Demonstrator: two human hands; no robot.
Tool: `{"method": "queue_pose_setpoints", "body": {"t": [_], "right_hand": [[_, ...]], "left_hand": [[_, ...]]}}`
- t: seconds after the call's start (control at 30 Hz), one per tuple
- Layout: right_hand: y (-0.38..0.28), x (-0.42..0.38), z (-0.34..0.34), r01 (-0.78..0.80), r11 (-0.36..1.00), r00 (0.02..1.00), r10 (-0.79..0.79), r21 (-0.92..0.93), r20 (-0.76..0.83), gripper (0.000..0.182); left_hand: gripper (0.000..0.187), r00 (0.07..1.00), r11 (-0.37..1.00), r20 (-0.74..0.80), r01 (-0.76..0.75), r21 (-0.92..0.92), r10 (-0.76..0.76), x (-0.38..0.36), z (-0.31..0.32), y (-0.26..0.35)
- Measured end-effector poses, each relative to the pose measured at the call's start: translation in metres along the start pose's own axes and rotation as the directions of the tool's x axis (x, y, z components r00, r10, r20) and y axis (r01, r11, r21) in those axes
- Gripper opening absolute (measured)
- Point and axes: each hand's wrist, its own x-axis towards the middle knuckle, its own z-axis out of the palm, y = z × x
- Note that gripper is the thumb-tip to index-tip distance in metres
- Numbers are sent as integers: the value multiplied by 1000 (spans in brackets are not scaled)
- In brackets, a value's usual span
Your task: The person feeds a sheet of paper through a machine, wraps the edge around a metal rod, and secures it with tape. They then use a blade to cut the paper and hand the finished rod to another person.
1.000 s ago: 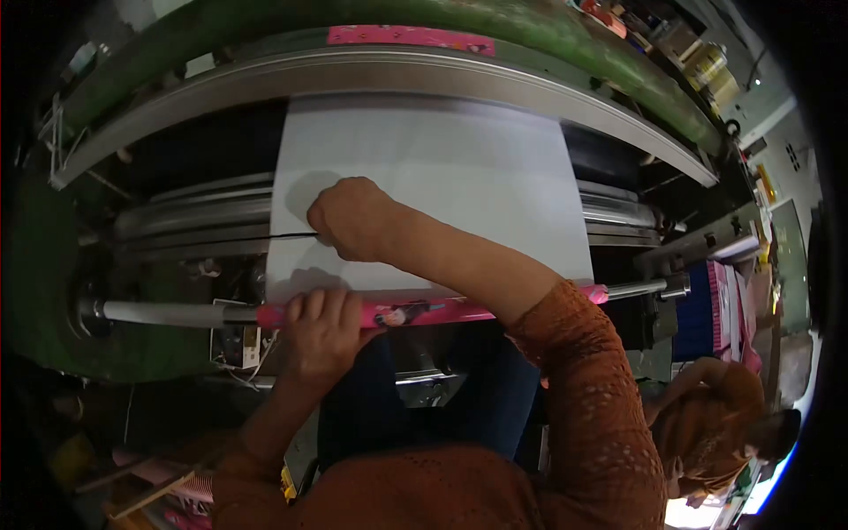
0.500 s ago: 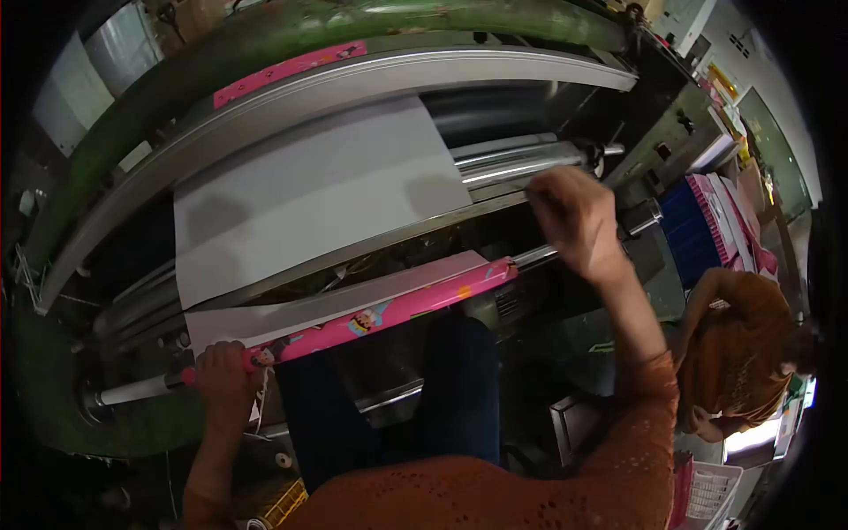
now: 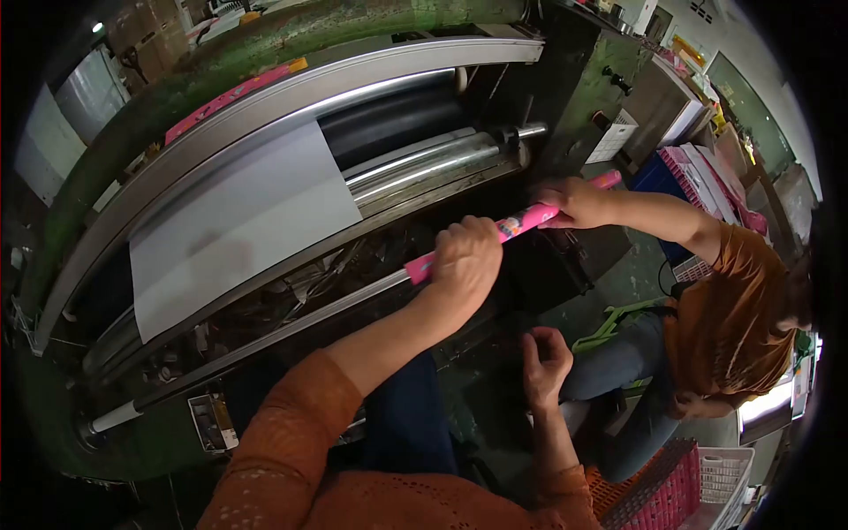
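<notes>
My left hand [image 3: 468, 265] is wrapped round a pink printed roll [image 3: 521, 221] near the right end of a long metal bar [image 3: 336, 309]. A co-worker's hand [image 3: 565, 203] grips the same roll farther right. My right hand [image 3: 548, 358] is held in the air below the roll, its fingers curled and the thumb apart, with nothing in it. A white sheet [image 3: 238, 234] comes down from the machine's rollers and lies left of my left hand, not touched by it.
The green machine has a pale curved bar [image 3: 389, 64] across it and metal rollers [image 3: 433, 177]. At right sits a co-worker [image 3: 733, 318]. Baskets [image 3: 658, 490] stand at the lower right, and a small box [image 3: 212, 422] at the lower left.
The pink roll has shifted right along the bar, off the white sheet. My left hand moved right with it, and my right hand dropped lower. The co-worker has reached in and holds it.
</notes>
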Motion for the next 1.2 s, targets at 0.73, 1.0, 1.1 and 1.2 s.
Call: {"method": "queue_pose_setpoints", "body": {"t": [0.73, 1.0, 1.1, 1.2], "right_hand": [[-346, 125, 330, 9, 868, 865, -256, 497, 432, 20], [-144, -72, 222, -439, 850, -79, 286, -291, 955, 27], [-84, -40, 227, -807, 475, 558, 418, 351, 717, 26], [-41, 1, 223, -632, 489, 762, 252, 601, 597, 24]], "left_hand": [[16, 668, 182, 266, 521, -834, -695, -320, -75, -249], [46, 479, -444, 432, 95, -891, -765, -345, -55, -321], [46, 221, -382, 376, 13, -924, -900, -342, -57, -315], [39, 292, -382, 369, 15, -924, -882, -349, -70, -305]]}}
